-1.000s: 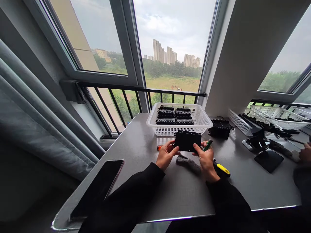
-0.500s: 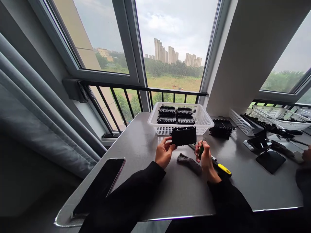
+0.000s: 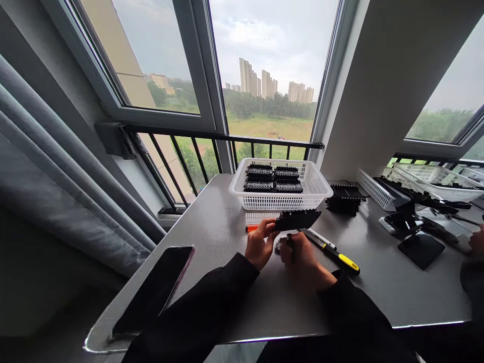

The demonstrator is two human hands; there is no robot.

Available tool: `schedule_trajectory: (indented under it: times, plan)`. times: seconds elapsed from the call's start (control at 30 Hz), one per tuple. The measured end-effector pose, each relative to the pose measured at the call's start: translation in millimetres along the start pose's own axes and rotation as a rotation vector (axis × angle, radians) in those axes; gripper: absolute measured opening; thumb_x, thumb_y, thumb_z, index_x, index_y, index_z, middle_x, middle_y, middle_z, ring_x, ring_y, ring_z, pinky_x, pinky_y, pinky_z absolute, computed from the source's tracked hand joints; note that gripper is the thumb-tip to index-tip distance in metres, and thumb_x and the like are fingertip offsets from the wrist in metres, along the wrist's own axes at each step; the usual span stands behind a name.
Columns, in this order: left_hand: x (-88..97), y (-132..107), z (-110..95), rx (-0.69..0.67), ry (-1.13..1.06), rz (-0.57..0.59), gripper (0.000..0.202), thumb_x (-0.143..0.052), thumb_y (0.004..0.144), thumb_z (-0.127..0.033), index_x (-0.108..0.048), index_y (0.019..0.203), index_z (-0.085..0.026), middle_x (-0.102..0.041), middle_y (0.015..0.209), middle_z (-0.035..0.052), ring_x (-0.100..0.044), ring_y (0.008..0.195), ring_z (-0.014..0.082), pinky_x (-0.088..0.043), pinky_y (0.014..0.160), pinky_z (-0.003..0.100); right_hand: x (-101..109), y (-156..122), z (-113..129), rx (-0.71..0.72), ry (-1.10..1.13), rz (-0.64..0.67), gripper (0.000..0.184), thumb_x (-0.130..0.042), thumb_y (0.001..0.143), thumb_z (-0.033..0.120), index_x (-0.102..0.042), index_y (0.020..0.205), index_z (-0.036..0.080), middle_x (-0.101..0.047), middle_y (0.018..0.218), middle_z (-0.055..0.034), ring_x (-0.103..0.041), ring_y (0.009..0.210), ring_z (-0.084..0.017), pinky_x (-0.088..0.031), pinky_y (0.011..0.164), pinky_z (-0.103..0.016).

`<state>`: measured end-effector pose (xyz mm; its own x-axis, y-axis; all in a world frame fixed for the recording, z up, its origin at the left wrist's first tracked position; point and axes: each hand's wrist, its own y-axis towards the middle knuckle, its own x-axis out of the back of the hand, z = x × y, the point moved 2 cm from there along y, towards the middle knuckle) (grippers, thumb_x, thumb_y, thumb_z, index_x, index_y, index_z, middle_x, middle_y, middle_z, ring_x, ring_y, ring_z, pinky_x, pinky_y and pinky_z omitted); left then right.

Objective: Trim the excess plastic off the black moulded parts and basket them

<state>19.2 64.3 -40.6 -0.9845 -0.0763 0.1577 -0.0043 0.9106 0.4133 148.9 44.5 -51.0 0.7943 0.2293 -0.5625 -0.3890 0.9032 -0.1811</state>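
My left hand [image 3: 260, 244] grips the left end of a black plastic panel [image 3: 298, 220] with a toothed edge, held tilted above the table. Close beneath it, my right hand [image 3: 300, 257] is closed round a small dark tool [image 3: 290, 243]; most of the tool is hidden in the fist. A bit of grey cloth [image 3: 278, 245] shows between the hands, largely covered by my right hand. Past the left fingers lies an orange handle [image 3: 251, 228]. A white marker pen [image 3: 320, 238] and a yellow-and-black utility knife [image 3: 345, 261] lie right of my right hand.
Behind the hands, a white basket [image 3: 282, 203] holds several black panels [image 3: 260, 184]. More panels are stacked [image 3: 344, 199] to its right. A phone [image 3: 155, 290] lies at left. Farther right are a black stand [image 3: 420, 249], other baskets and another person's hand [image 3: 477, 239].
My right hand has moved left and in under the panel, covering most of the grey cloth. The panel has tipped flatter and shifted slightly right and down. The orange handle has come into view.
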Motion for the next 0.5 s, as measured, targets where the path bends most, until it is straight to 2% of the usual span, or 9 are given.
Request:
schedule_trajectory:
  times: [0.2,0.33,0.5]
  plan:
    - [-1.3,-3.2,-2.6,-0.053,0.021,0.023,0.020,-0.060,0.080,-0.019,-0.061,0.100,-0.024,-0.076,0.096,0.0046,-0.073,0.090,0.0233,-0.056,0.081,0.034,3.3,-0.5,2.3,-0.132,0.014,0.009,0.031,-0.048,0.065,0.050,-0.035,0.056,0.022,-0.030,0.051,0.0055,-0.022,0.044,-0.008,-0.011,0.040,-0.021]
    - [-1.6,-4.4,-4.2,-0.075,0.062,0.030,0.020,-0.060,0.080,-0.017,-0.062,0.098,-0.025,-0.076,0.093,0.0044,-0.073,0.089,0.0240,-0.056,0.079,0.034,2.8,-2.1,4.6,-0.142,0.037,0.031,0.029,-0.048,0.065,0.047,-0.034,0.059,0.022,-0.028,0.054,0.0063,-0.021,0.045,-0.008,-0.012,0.041,-0.019]
    - [-0.9,-2.9,-3.0,-0.070,0.063,0.020,0.020,-0.059,0.080,-0.018,-0.062,0.099,-0.024,-0.075,0.092,0.0044,-0.073,0.089,0.0233,-0.055,0.080,0.033,0.0,-5.9,9.8,-0.088,0.091,0.057,0.035,-0.049,0.069,0.053,-0.037,0.062,0.022,-0.029,0.056,0.0058,-0.023,0.048,-0.009,-0.013,0.042,-0.019]
